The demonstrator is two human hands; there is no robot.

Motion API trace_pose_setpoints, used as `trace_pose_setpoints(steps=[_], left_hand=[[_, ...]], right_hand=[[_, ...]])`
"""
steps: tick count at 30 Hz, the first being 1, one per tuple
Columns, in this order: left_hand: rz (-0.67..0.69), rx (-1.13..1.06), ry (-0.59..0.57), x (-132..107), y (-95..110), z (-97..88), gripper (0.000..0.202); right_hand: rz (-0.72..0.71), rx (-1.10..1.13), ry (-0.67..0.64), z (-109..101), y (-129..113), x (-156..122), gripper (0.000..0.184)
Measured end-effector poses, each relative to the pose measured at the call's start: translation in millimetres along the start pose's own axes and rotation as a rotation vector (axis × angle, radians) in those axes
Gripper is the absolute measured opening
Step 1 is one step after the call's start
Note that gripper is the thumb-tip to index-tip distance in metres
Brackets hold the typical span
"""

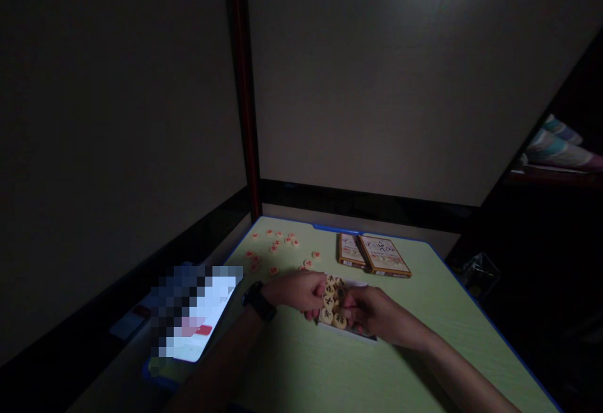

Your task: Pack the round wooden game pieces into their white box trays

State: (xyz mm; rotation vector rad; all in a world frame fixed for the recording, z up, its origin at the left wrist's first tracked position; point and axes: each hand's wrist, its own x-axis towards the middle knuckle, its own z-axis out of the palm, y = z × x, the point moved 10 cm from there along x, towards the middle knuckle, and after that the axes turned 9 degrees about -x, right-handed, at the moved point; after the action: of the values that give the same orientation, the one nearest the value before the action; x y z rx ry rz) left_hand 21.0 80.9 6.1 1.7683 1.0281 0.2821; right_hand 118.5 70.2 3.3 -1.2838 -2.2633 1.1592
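A shallow open box (366, 335) lies on the table, with round wooden Chinese chess pieces (328, 301) marked in black set in rows at its left side. My left hand (304, 290), a dark watch on its wrist, is closed around the box's left edge. Over the middle of the box, my right hand (370, 313) has its fingers pinched together at a chess piece, which they mostly cover. The right part of the box is hidden under this hand. Several red-marked chess pieces (274, 271) are scattered on the table beyond my left hand.
Two flat printed boxes (384, 256) overlap at the table's back right. A lit screen (207, 319), partly pixelated, stands at the left edge. The green table (452, 312) has a blue rim and meets walls behind. Folded cloth (560, 143) lies on a shelf at far right.
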Motion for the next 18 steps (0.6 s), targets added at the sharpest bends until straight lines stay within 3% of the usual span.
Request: trace_pose_setpoints(steps=[3, 6, 8, 10, 13, 18], left_hand=[[-0.014, 0.039, -0.001, 0, -1, -0.1, 0.014], [0.038, 0.165, 0.054, 0, 3, -9.6, 0.012], [0.088, 0.281, 0.212, -2, 8, -30.6, 0.011], [0.088, 0.416, 0.468, -11, 11, -62.6, 0.007], [-0.034, 0.611, 0.797, -34, 8, -106.6, 0.016], [-0.392, 0.693, 0.919, -71, -19, -151.0, 0.027]], right_hand=[[-0.046, -0.056, 0.05, -15, -3, -1, 0.023], [-0.075, -0.174, 0.21, -38, 0, 1, 0.026], [-0.097, -0.282, 0.375, -55, 0, 0, 0.025], [-0.141, -0.382, 0.525, -65, -3, -3, 0.024], [-0.25, -0.439, 0.631, -65, -9, -6, 0.026], [-0.317, -0.36, 0.744, -65, -5, -10, 0.03]])
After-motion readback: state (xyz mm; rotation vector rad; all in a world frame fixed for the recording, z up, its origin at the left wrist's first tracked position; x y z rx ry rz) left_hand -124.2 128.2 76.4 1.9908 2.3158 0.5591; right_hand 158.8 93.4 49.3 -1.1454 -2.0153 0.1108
